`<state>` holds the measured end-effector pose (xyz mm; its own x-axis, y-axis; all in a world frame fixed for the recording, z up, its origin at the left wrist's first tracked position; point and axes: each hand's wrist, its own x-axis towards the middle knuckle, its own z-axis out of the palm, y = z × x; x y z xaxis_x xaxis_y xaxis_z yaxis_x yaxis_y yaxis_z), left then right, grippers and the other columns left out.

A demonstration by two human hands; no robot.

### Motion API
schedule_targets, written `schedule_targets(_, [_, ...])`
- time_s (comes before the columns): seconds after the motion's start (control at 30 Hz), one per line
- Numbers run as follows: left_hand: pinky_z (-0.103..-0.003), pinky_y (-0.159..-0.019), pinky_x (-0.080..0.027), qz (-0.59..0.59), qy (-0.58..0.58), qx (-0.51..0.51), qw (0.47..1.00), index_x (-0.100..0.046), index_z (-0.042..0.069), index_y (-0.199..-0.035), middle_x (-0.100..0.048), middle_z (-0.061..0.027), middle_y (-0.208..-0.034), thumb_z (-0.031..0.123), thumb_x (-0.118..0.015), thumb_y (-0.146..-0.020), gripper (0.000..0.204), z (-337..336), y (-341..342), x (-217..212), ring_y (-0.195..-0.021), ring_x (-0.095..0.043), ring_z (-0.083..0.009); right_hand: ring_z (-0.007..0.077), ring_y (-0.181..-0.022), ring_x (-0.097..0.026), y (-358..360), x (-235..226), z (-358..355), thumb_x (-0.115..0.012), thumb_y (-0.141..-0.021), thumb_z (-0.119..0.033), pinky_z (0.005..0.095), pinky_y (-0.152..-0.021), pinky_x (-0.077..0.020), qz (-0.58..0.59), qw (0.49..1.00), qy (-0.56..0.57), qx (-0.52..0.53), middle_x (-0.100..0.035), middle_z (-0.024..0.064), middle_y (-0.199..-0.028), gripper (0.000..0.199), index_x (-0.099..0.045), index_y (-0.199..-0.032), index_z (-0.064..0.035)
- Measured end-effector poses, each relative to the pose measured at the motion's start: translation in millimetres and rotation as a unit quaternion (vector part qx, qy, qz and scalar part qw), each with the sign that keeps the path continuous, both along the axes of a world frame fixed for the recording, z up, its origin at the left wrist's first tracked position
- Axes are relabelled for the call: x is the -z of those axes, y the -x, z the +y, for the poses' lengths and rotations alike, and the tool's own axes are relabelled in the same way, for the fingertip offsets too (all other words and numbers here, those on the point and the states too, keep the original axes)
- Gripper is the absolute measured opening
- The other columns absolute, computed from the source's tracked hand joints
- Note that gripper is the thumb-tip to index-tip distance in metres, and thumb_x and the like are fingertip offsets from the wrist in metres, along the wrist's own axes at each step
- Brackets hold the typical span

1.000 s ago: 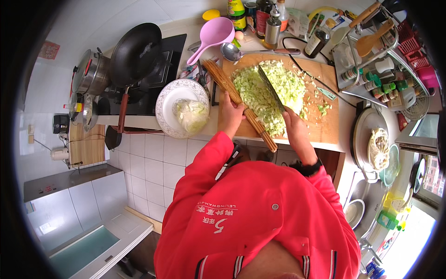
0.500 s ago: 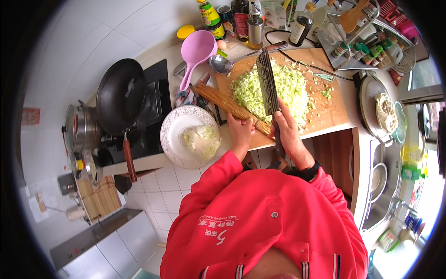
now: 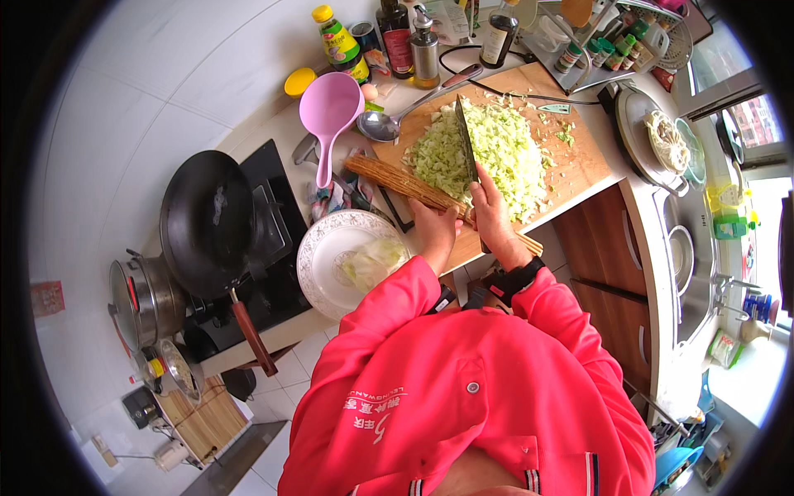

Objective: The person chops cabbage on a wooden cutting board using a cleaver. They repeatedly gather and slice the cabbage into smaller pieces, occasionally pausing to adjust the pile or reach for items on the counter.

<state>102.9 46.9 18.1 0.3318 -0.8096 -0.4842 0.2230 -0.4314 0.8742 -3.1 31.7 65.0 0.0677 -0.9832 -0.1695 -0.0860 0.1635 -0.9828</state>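
Note:
My right hand (image 3: 494, 217) is closed round the handle of a dark-bladed cleaver (image 3: 468, 139). The blade points away from me and is seen nearly edge-on over a heap of chopped pale green cabbage (image 3: 504, 153). My left hand (image 3: 436, 231), just beside it, grips a bundle of thin light-brown sticks (image 3: 397, 176) lying slantwise along the near left edge of the wooden cutting board (image 3: 579, 169). The near end of the bundle passes beneath my right hand. Below the left hand, a patterned white plate (image 3: 313, 273) holds a piece of cabbage (image 3: 370, 263), partly covered by my sleeve.
A pink ladle (image 3: 332, 103) and a metal spoon (image 3: 379, 126) lie left of the board; bottles (image 3: 426, 54) stand behind. At left, a black wok (image 3: 207, 223) sits on the stove beside a steel pot (image 3: 149, 302). A sink (image 3: 703, 281) is at right.
The cleaver has turned from showing its broad, cabbage-flecked face to nearly edge-on. My left hand keeps hold of the stick bundle. The whole view has shifted and turned a little.

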Motion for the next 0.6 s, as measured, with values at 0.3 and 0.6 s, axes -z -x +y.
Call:
schedule_targets(0.3, [-0.027, -0.046, -0.049, 0.037, -0.032, -0.03, 0.998, -0.009, 0.005, -0.145, -0.06, -0.0147, -0.09, -0.005, -0.062, -0.081, 0.083, 0, 4, -6, -0.057, -0.061, -0.0173, 0.0044, -0.045, -0.035, 3, 9, 3, -0.045, -0.101, -0.021, 0.0207, -0.039, -0.0315, -0.029, 0.996, -0.039, 0.074, -0.039, -0.0064, -0.064, 0.047, -0.036, -0.146, -0.0139])
schedule_targets(0.6, [-0.028, -0.048, -0.05, 0.056, -0.042, -0.03, 0.997, 0.006, 0.006, -0.149, -0.056, -0.0108, -0.086, -0.005, -0.061, -0.082, 0.095, 3, 3, -5, -0.06, -0.063, -0.018, 0.0046, -0.05, -0.038, 18, -2, 7, -0.044, -0.101, -0.022, 0.0214, -0.043, -0.0335, -0.008, 0.99, -0.076, 0.12, -0.042, -0.0051, -0.068, 0.046, -0.037, -0.145, -0.0132])
